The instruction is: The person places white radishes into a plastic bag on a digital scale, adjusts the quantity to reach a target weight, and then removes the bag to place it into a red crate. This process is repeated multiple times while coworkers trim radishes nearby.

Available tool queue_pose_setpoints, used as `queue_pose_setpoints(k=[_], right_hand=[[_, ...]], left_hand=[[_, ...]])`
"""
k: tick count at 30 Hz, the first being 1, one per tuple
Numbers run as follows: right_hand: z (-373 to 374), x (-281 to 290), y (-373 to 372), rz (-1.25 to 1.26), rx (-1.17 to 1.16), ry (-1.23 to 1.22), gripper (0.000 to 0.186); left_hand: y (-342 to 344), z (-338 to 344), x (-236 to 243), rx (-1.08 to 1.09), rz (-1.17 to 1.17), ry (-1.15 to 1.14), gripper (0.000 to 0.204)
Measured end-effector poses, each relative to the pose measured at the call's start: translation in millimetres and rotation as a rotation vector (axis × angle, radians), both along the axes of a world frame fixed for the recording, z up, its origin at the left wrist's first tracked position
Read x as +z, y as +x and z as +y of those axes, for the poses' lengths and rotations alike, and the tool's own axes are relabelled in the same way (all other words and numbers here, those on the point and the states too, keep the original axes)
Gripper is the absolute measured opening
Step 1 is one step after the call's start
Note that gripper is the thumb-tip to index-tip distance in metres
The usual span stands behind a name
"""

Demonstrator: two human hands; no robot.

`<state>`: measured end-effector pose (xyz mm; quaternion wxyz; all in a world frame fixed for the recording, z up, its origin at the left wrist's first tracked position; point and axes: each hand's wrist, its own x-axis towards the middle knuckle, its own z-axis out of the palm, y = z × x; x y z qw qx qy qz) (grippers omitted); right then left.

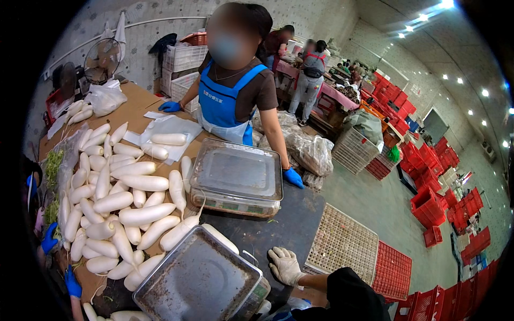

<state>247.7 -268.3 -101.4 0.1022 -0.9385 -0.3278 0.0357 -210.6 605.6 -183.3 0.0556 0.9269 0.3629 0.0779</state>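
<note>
on the dark table (278,227), gloved right hand (284,265) rests open.

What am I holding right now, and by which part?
Nothing. Your right hand, in a pale work glove, rests open on the dark table edge beside the metal weighing scale. Your left hand isn't visible.

Head camera looks steeply down, close over the table (292,224).

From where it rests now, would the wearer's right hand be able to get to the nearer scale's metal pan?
Probably yes. The right hand, in a pale glove, rests on the dark tabletop just beside the nearer scale's metal pan, with nothing lying between them. The left hand is out of view.
</note>
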Motion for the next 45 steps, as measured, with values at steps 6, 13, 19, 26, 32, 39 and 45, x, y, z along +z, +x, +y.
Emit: queue_pose_setpoints(k=[6, 13, 19, 26, 32, 39, 45], right_hand=[[-3.0, 7.3, -3.1, -0.003, -0.023, -0.025, 0.046], [0.6, 3.2, -0.4, -0.005, -0.005, -0.005, 0.045], [-2.3, 6.5, -3.0, -0.011, -0.023, -0.023, 0.045], [-3.1, 6.8, -2.7, 0.010, -0.027, -0.031, 0.048], [2.4, 5.5, -1.2, 0.007, -0.013, 0.002, 0.047], [-0.5, 12.4, -2.9, 0.008, -0.019, -0.001, 0.044], [-0.1, 11.4, -2.2, 0.002, -0.009, 0.027, 0.042]], left_hand=[[48.2, -67.3, 29.9, 0.030, 0.022, -0.149, 0.045], [0.6, -14.0, -11.4, -0.138, -0.058, 0.078, 0.056], [15.3, -15.4, -28.6, -0.146, -0.087, 0.034, 0.057], [23.5, -26.7, -17.1, -0.005, -0.130, -0.085, 0.050], [5.0, -22.1, 10.1, 0.033, 0.100, 0.182, 0.044], [54.5, -85.7, 38.4, 0.054, -0.087, -0.126, 0.048], [48.8, -84.1, 42.9, 0.063, -0.128, -0.061, 0.048]])
